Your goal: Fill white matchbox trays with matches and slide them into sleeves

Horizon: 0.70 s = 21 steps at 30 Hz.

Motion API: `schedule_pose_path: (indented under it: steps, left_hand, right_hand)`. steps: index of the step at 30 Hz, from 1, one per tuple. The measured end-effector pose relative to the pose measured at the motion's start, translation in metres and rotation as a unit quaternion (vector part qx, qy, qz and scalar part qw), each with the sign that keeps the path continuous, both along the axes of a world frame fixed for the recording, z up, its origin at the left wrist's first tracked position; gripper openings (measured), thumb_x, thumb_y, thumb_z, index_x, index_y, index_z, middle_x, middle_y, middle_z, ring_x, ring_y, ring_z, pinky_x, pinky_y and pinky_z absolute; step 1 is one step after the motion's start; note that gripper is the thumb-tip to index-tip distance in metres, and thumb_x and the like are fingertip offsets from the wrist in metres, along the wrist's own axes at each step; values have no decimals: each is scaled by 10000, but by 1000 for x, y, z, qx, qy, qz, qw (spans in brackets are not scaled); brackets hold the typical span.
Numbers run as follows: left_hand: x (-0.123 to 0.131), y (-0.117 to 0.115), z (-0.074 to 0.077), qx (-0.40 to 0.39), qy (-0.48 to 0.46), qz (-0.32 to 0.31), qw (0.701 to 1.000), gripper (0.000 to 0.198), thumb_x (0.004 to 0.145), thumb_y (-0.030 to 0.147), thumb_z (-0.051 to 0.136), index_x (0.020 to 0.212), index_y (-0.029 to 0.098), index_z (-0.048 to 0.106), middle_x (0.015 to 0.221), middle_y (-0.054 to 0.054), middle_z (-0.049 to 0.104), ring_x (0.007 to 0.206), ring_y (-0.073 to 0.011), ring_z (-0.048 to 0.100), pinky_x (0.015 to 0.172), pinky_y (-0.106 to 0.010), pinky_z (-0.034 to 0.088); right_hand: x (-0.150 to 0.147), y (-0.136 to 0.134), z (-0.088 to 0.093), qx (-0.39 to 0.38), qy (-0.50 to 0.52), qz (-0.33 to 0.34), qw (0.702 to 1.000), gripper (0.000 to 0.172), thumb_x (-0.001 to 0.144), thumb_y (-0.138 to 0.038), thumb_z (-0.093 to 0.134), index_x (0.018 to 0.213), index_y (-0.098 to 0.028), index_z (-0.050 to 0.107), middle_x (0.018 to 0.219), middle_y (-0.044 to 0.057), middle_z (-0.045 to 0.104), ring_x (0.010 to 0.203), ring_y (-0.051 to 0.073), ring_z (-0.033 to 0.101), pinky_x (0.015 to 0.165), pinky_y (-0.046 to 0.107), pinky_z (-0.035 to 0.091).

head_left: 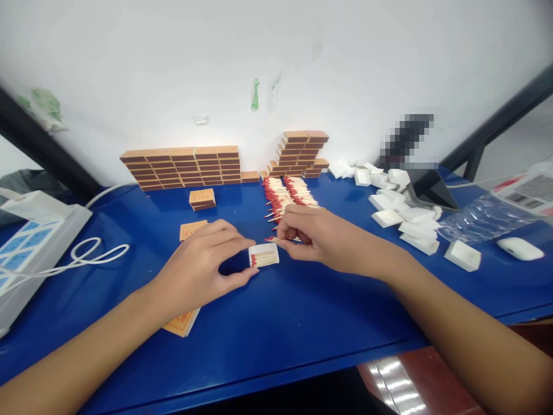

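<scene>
A small white matchbox tray (270, 247) lies on the blue table, partly filled with red-tipped matches (264, 259). My left hand (207, 259) grips its left end between thumb and forefinger. Just above the tray's right side, my right hand (313, 236) is closed in a pinch on a match (273, 238), its red head pointing left. I cannot tell whether more than one match is in the pinch. Beyond my right hand spreads a pile of loose matches (285, 196). Orange matchbox sleeves (193, 229) lie near my left hand, partly hidden by it.
Stacked matchboxes (185, 167) line the wall, with a stepped stack (302, 153) to their right. One small pair of boxes (202, 199) stands in front. White trays (389, 202) are heaped at right, near a white earphone case (519, 248). A power strip (43, 230) with a cable sits left.
</scene>
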State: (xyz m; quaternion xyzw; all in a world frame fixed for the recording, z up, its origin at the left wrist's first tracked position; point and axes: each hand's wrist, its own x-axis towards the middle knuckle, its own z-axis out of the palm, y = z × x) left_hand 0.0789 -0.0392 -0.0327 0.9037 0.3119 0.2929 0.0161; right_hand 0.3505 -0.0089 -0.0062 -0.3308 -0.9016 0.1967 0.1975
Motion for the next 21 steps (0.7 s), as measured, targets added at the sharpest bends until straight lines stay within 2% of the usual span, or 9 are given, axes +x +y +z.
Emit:
schedule_pose_path:
  steps: [13, 21]
  left_hand:
    - [-2, 0, -2, -9, 2, -1, 1000, 293, 934, 280, 789, 1199, 166, 734, 1041, -79, 785, 998, -238, 688, 843, -385, 587]
    - [-2, 0, -1, -8, 2, 1, 1000, 270, 940, 287, 779, 1177, 164, 741, 1030, -80, 781, 986, -236, 685, 836, -388, 589]
  right_hand:
    - [2, 1, -2, 12, -20, -7, 1000, 157, 1036, -275, 606, 892, -213, 595, 916, 16, 630, 763, 150, 545, 692, 307, 426]
    - [3, 1, -4, 23, -8, 5, 1000, 75, 984, -195, 647, 914, -213, 627, 934, 14, 647, 792, 153, 561, 717, 296, 434]
